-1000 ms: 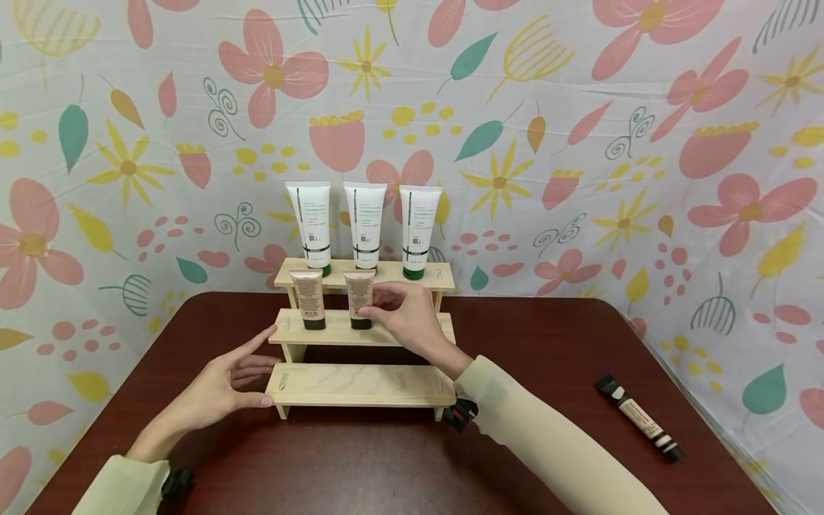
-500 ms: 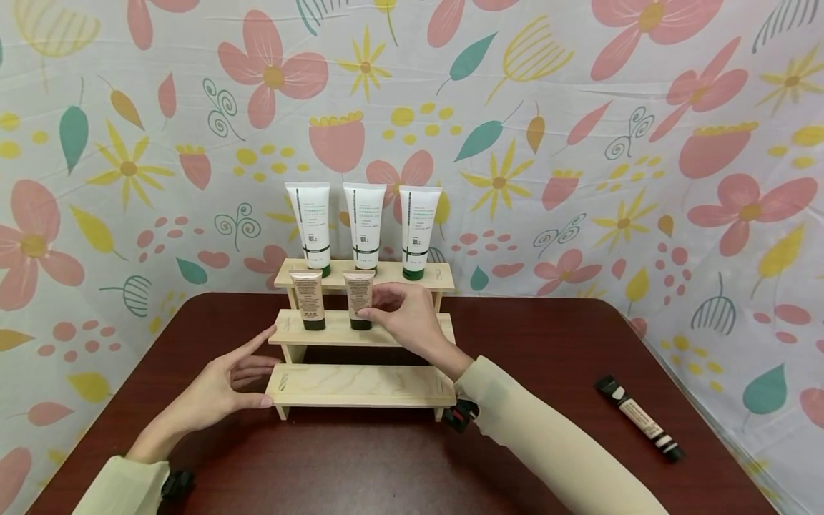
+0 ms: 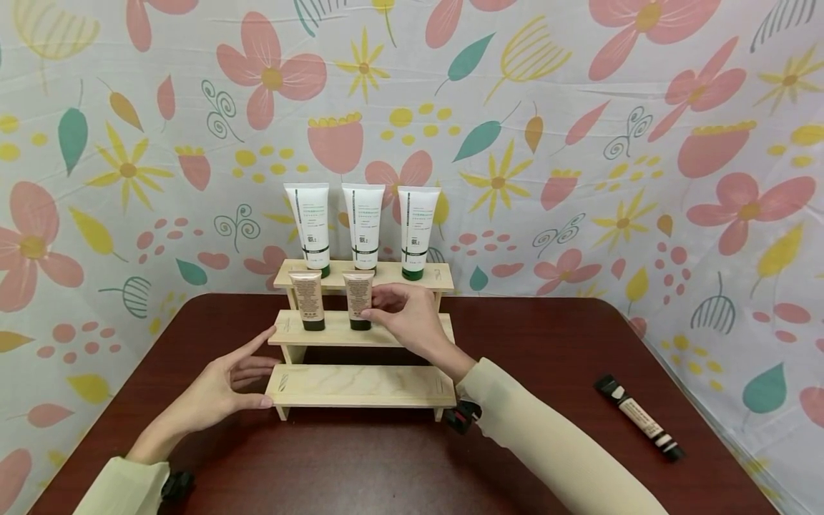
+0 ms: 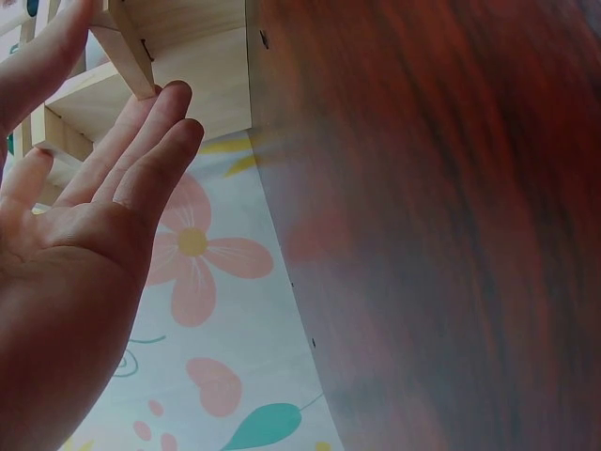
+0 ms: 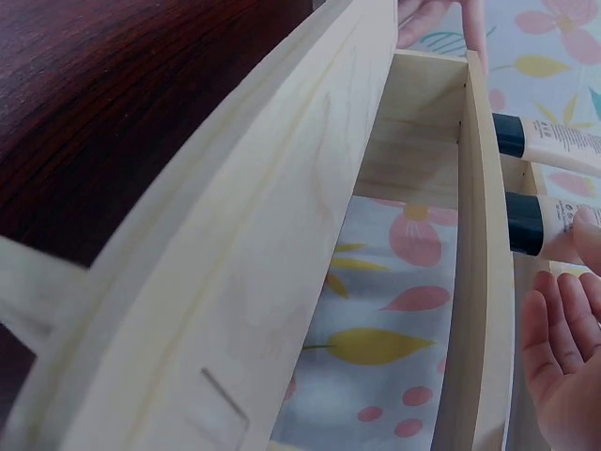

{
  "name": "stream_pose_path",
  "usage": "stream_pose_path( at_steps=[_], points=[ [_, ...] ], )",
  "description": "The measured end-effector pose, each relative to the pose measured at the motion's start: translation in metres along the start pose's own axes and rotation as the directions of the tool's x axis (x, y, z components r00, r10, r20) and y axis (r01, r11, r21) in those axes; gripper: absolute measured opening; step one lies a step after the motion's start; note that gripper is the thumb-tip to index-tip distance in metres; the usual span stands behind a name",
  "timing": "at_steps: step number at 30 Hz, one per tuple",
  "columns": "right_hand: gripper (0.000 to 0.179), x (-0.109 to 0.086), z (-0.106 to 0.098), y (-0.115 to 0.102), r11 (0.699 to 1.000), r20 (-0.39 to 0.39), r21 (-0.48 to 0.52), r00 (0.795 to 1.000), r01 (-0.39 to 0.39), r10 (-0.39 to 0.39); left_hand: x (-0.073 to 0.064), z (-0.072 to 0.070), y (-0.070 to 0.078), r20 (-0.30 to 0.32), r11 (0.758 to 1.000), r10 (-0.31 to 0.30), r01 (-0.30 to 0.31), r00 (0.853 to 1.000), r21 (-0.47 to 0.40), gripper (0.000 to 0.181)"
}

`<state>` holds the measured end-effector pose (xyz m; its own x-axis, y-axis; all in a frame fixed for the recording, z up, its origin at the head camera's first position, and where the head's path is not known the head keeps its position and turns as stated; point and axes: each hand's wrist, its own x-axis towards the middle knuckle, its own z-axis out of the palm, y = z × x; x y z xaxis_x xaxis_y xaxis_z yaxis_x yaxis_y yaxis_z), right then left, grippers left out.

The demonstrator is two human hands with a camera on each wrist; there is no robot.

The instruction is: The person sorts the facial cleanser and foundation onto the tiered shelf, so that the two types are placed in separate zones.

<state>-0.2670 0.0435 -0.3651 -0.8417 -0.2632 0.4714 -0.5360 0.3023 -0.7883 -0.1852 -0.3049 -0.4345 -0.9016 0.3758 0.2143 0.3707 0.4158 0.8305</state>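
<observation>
A wooden three-tier display stand (image 3: 360, 383) is on the table. My right hand (image 3: 412, 318) holds a small beige tube (image 3: 358, 295) with a black cap, upright on the middle tier, its thumb on the tube's front at the right edge. In the right wrist view, the thumb (image 5: 589, 235) overlaps the tube while the other visible fingers curl below it. A matching beige tube (image 3: 310, 297) stands to the left. My left hand (image 3: 212, 386) rests against the stand's left side, fingers extended, with fingertips at the middle tier's end and thumb at the bottom tier.
White tubes with green caps stand on the top tier, including a left one (image 3: 312, 225), a middle one (image 3: 365, 225) and a right one (image 3: 418, 229). A black-and-beige tube (image 3: 639, 418) lies at the table's right. Behind hangs a floral cloth (image 3: 515, 143).
My right thumb has shifted very slightly toward the right edge of the beige tube. The left hand, the stand and the other tubes stay in place.
</observation>
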Motion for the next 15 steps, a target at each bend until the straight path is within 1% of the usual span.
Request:
stream_pose_path(
  at_steps=[4,8,15],
  points=[
    [0.030,-0.004,-0.005,0.002,1.000,-0.006,-0.019,1.000,0.006,-0.006,0.000,0.000,0.001,0.004,1.000,-0.009,0.009,1.000,-0.001,0.109],
    [0.030,-0.010,-0.013,0.003,0.999,-0.009,-0.042,1.000,-0.006,0.005,0.000,0.000,0.002,0.005,1.000,-0.013,0.013,1.000,-0.001,0.108],
    [0.023,-0.024,-0.029,0.008,0.998,-0.005,-0.064,1.000,-0.026,0.025,0.000,0.000,0.003,0.005,1.000,-0.021,0.021,1.000,0.006,0.109]
  ],
)
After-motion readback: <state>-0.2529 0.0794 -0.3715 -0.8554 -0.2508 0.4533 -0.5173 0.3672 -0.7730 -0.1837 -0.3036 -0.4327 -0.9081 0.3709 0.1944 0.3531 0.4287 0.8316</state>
